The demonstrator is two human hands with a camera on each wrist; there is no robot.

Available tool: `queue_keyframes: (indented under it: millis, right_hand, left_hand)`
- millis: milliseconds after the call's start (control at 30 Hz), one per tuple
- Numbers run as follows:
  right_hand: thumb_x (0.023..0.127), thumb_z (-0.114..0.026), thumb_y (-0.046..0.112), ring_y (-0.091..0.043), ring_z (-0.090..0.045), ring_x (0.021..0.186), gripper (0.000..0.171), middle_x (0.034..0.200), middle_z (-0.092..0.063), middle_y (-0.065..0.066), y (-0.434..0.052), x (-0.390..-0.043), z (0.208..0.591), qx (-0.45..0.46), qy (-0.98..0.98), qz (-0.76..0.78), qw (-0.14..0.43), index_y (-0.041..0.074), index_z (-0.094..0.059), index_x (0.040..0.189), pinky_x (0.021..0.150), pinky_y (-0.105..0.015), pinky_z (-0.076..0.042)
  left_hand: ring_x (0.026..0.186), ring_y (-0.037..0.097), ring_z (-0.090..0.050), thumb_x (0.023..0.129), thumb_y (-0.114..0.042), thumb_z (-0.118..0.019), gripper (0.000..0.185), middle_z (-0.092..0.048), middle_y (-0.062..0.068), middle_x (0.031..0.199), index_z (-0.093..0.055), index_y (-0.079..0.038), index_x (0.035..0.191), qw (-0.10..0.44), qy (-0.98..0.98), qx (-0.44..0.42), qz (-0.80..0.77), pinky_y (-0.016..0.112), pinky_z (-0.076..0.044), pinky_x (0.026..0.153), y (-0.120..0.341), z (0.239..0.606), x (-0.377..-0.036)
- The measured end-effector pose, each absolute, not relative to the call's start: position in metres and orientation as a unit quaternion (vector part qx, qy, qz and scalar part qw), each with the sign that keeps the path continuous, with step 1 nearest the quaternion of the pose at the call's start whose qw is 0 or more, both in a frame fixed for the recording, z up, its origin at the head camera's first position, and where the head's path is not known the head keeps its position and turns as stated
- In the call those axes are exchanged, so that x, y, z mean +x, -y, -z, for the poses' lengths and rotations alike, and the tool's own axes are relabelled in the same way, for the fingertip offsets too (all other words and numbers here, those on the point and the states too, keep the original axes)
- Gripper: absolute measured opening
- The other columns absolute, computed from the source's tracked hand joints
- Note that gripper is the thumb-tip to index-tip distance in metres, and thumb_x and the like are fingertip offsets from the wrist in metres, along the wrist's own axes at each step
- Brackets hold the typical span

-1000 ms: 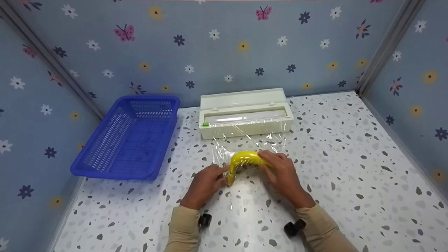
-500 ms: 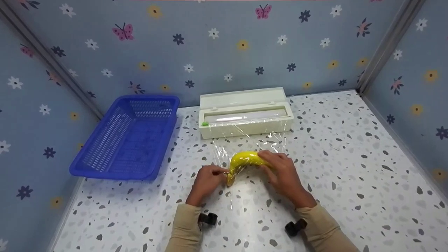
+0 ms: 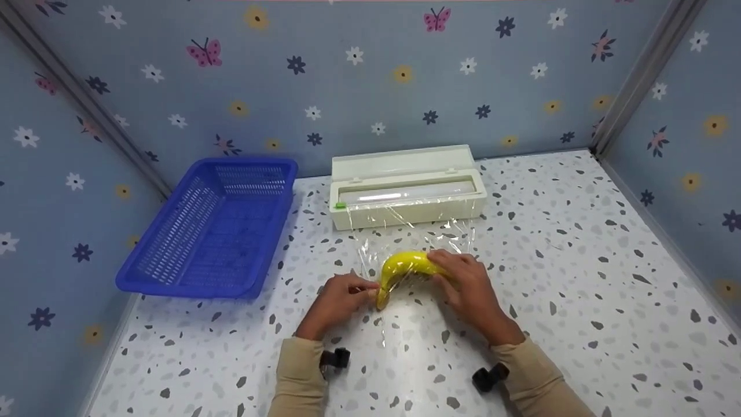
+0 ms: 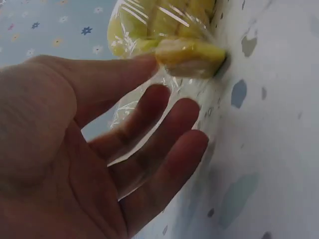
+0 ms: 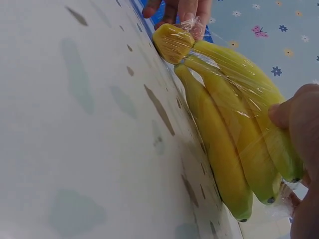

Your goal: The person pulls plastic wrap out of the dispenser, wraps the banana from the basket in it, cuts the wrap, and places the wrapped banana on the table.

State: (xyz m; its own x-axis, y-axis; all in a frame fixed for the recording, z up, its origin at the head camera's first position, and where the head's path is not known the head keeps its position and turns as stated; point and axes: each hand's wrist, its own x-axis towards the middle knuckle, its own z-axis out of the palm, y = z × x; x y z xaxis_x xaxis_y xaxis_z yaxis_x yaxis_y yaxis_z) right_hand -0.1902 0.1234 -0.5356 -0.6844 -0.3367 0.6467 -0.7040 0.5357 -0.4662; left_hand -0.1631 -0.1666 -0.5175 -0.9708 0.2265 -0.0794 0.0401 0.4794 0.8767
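Observation:
A bunch of yellow bananas (image 3: 408, 262) lies on the speckled tabletop with clear cling film (image 5: 234, 82) over it. At the stem end, my left hand (image 3: 341, 300) pinches the film between thumb and forefinger; in the left wrist view its other fingers are spread and loosely bent. My right hand (image 3: 470, 286) grips the other end of the bunch, thumb on the near side. The right wrist view shows several bananas and a gathered tuft of film (image 5: 192, 22) at the left fingertips. Film still runs from the bunch back to the white dispenser box (image 3: 405, 216).
The dispenser's lid (image 3: 402, 163) stands raised at the back wall, a film roll (image 3: 411, 193) inside and a green slider (image 3: 340, 205) at its left. A blue perforated basket (image 3: 269, 255) sits to the left. Patterned panels (image 3: 370, 75) enclose the table.
My left hand shifts slightly about the stem end, moving its pinch on the film there. The right hand and the bananas stay in place.

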Motion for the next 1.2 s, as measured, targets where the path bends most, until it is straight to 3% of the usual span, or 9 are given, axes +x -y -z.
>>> queue_keyframes:
  millis: [167,333,567,767,967,1200]
  right_hand:
    - [0.085,-0.077,0.002,-0.031,-0.061,0.106,0.049,0.131,-0.065,-0.01,-0.124,-0.19,0.535,0.311,0.838,-0.375,0.245,0.011,-0.065,0.132,0.089,-0.049,-0.045]
    - [0.085,-0.077,0.003,-0.031,-0.061,0.104,0.049,0.131,-0.065,-0.01,-0.125,-0.188,0.536,0.308,0.84,-0.376,0.243,0.011,-0.064,0.132,0.088,-0.048,-0.045]
    - [0.086,-0.076,0.002,-0.03,-0.06,0.105,0.048,0.131,-0.065,-0.01,-0.125,-0.188,0.535,0.308,0.839,-0.376,0.245,0.01,-0.065,0.132,0.088,-0.048,-0.045]
    - [0.087,-0.075,0.003,-0.03,-0.06,0.107,0.048,0.132,-0.064,-0.009,-0.124,-0.188,0.533,0.311,0.841,-0.376,0.234,0.012,-0.064,0.133,0.089,-0.047,-0.046]
    - [0.089,-0.074,0.003,-0.029,-0.059,0.107,0.048,0.133,-0.064,-0.009,-0.124,-0.188,0.532,0.307,0.843,-0.38,0.225,0.013,-0.064,0.134,0.09,-0.047,-0.045]
    - [0.088,-0.075,0.003,-0.028,-0.06,0.107,0.048,0.134,-0.064,-0.006,-0.125,-0.188,0.532,0.308,0.84,-0.38,0.234,0.013,-0.064,0.133,0.09,-0.046,-0.045]
  left_hand:
    - [0.092,0.016,-0.065,0.095,-0.012,-0.069,0.017,-0.072,-0.003,0.1,-0.079,-0.017,0.107,0.078,-0.848,0.111,-0.513,0.038,-0.053,0.083,0.171,0.52,-0.164]
    - [0.088,0.015,-0.065,0.094,-0.019,-0.07,0.01,-0.073,-0.005,0.094,-0.079,-0.017,0.098,0.056,-0.863,0.055,-0.5,0.038,-0.052,0.082,0.157,0.52,-0.165]
    - [0.069,0.019,-0.059,0.095,-0.023,-0.059,0.014,-0.062,0.004,0.087,-0.066,-0.012,0.089,0.058,-0.885,-0.054,-0.459,0.034,-0.048,0.063,0.132,0.514,-0.161]
    - [0.071,0.019,-0.057,0.092,-0.02,-0.059,0.013,-0.059,0.004,0.09,-0.064,-0.012,0.083,0.021,-0.934,-0.069,-0.349,0.034,-0.046,0.061,0.122,0.503,-0.156]
    - [0.069,0.011,-0.059,0.094,-0.016,-0.07,0.005,-0.068,-0.003,0.084,-0.074,-0.014,0.093,-0.016,-0.936,0.002,-0.352,0.03,-0.049,0.061,0.126,0.504,-0.156]
    - [0.07,0.009,-0.057,0.089,-0.003,-0.069,0.014,-0.065,-0.007,0.079,-0.065,-0.017,0.085,-0.092,-0.916,0.144,-0.363,0.028,-0.049,0.063,0.14,0.517,-0.159]
